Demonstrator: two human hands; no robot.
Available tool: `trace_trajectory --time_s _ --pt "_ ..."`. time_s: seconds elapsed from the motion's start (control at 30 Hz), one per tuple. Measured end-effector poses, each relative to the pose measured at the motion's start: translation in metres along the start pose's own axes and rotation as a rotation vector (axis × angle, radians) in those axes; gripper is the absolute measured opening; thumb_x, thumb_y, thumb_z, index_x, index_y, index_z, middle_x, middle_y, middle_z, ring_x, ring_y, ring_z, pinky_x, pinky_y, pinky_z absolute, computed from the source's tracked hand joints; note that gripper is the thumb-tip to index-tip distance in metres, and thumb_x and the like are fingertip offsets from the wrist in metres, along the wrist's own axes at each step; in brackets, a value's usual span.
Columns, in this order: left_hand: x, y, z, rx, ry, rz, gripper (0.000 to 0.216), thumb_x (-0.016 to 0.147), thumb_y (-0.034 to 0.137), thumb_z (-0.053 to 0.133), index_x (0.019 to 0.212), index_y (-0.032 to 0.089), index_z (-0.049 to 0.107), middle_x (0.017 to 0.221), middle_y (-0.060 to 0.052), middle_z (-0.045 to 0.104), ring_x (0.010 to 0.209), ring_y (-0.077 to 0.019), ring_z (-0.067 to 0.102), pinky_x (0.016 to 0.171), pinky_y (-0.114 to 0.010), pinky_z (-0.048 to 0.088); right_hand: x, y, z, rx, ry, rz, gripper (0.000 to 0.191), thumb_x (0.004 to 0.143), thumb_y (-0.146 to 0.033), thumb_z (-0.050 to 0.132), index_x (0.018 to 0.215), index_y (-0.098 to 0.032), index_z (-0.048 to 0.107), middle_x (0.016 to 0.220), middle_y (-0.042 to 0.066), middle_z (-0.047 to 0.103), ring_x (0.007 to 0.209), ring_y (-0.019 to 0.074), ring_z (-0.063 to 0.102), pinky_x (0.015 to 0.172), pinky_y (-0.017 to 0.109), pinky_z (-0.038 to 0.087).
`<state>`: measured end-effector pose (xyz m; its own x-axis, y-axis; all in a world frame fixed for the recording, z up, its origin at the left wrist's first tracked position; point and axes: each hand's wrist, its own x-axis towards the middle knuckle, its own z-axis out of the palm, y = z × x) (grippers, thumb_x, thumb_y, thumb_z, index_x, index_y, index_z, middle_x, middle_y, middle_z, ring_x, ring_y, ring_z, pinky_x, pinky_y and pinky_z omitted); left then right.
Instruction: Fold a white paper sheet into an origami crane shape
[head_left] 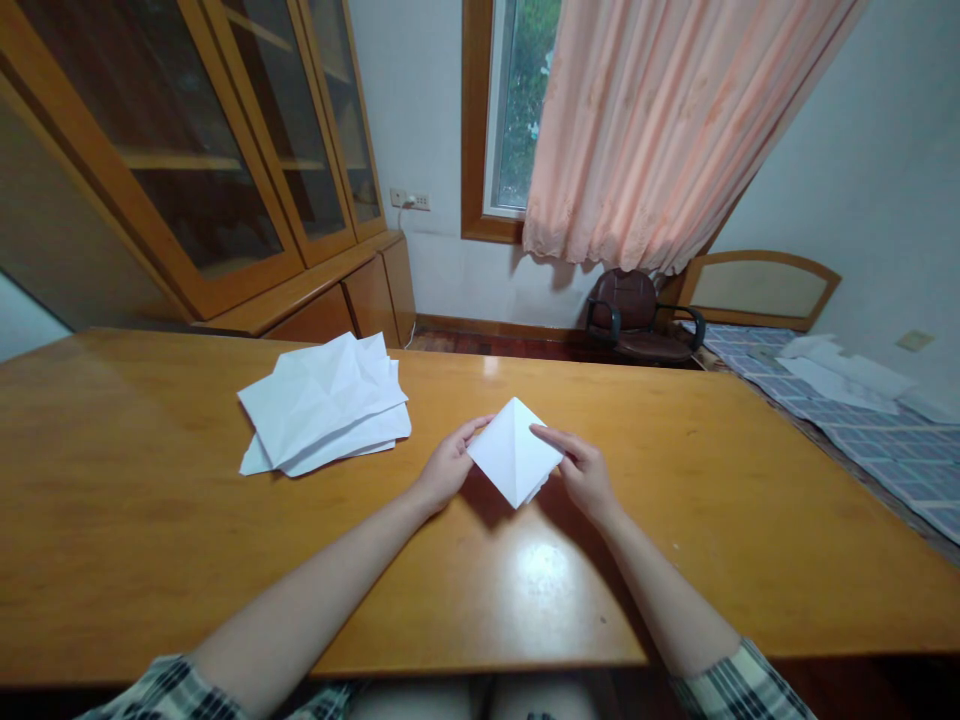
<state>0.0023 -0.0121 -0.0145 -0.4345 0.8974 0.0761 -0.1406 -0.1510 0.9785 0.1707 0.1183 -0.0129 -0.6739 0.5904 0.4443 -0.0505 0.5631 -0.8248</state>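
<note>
A folded white paper (514,455), diamond-shaped with a crease down its middle, is held a little above the table, and its shadow falls below it. My left hand (448,462) grips its left corner, with fingers behind the sheet. At the right corner my right hand (586,468) pinches the paper, one finger lying over its front face. Several layers show along the lower right edge. The back of the paper is hidden.
A stack of creased white sheets (330,405) lies on the wooden table (187,560) to the left. Beyond the table stand a glass-fronted cabinet (300,255), a brown office chair (634,310) and, on the right, a bed (840,420) with papers on it.
</note>
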Motion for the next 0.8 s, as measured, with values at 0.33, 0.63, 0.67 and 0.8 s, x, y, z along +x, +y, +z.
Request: trace_trajectory --time_s 0.33,0.63,0.67,0.8 --pt "-0.006 0.019 -0.014 -0.218 -0.314 -0.223 0.073 0.062 0.019 0.076 0.129 0.022 0.048 0.128 -0.012 0.056 0.112 -0.0267 0.056 0.087 -0.033 0.048 0.001 0.006 0.003 0.082 0.034 0.083 0.037 0.076 -0.015 0.046 0.103 -0.022 0.071 0.106 0.006 0.07 0.094 0.0197 0.065 0.084 0.035 0.05" --pt "-0.006 0.018 -0.014 -0.115 -0.3 -0.341 0.062 0.075 0.068 0.054 0.105 0.014 0.064 0.096 -0.013 0.069 0.084 -0.0233 0.064 0.071 -0.031 0.048 0.0 -0.005 0.004 0.075 -0.175 -0.002 0.034 0.078 -0.014 0.047 0.1 -0.023 0.072 0.099 0.006 0.072 0.09 0.0198 0.067 0.081 0.036 0.052" --pt "-0.005 0.014 -0.01 -0.043 -0.246 -0.316 0.059 0.077 0.066 0.054 0.1 0.013 0.065 0.091 -0.011 0.07 0.078 -0.0207 0.063 0.066 -0.028 0.046 -0.001 -0.006 0.004 0.073 -0.202 -0.016 0.035 0.078 -0.013 0.046 0.1 -0.024 0.072 0.099 0.006 0.072 0.09 0.0194 0.067 0.081 0.036 0.052" --pt "-0.004 0.006 -0.003 0.149 -0.112 -0.251 0.053 0.075 0.063 0.058 0.082 0.011 0.066 0.07 -0.005 0.066 0.058 -0.0138 0.054 0.052 -0.022 0.037 -0.002 -0.008 0.006 0.057 -0.264 -0.04 0.039 0.077 -0.009 0.044 0.099 -0.025 0.072 0.099 0.005 0.072 0.092 0.0177 0.066 0.083 0.034 0.052"
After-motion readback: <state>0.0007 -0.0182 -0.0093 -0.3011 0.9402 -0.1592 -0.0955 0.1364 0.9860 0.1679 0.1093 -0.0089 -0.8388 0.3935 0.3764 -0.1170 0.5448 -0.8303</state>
